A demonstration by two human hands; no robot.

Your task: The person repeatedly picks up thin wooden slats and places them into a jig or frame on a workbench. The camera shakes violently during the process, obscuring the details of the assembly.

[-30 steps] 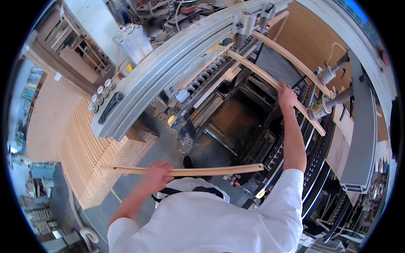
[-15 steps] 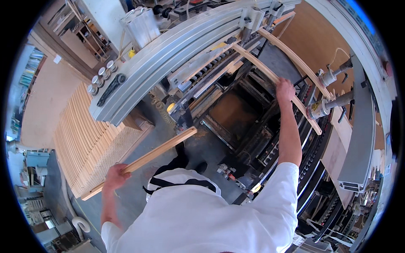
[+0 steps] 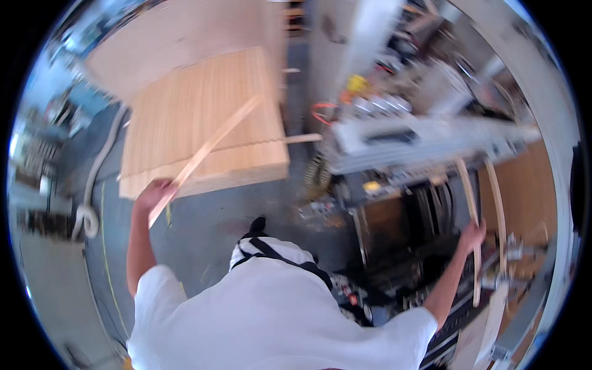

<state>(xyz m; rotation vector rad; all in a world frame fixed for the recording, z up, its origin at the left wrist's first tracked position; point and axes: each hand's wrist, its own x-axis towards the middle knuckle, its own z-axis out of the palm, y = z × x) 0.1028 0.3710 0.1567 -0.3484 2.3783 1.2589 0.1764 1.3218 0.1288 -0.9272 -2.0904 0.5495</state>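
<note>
My left hand (image 3: pixel 156 193) is closed round a long wooden strip (image 3: pixel 214 140) near its lower end. The strip slants up to the right, in front of or over a broad stack of pale wooden strips (image 3: pixel 203 98); whether it touches them I cannot tell. Far to the right, my right hand (image 3: pixel 472 237) grips a second wooden strip (image 3: pixel 468 191) at about its middle. That one stands lengthwise at the machine (image 3: pixel 394 246). Just right of it runs another wooden strip (image 3: pixel 497 213), apart from my hand. The picture is smeared by motion.
A grey metal beam (image 3: pixel 425 139) of the machine crosses the upper right, with round fittings (image 3: pixel 382 105) on it. A large flat board (image 3: pixel 185 31) stands behind the stack. On the left floor lies a pale hose (image 3: pixel 102 160). A single strip end (image 3: pixel 304 138) juts from the stack's right side.
My view has swung to the left, bringing the stack to the upper middle. My left hand has raised its strip toward the stack. My right hand still grips its strip.
</note>
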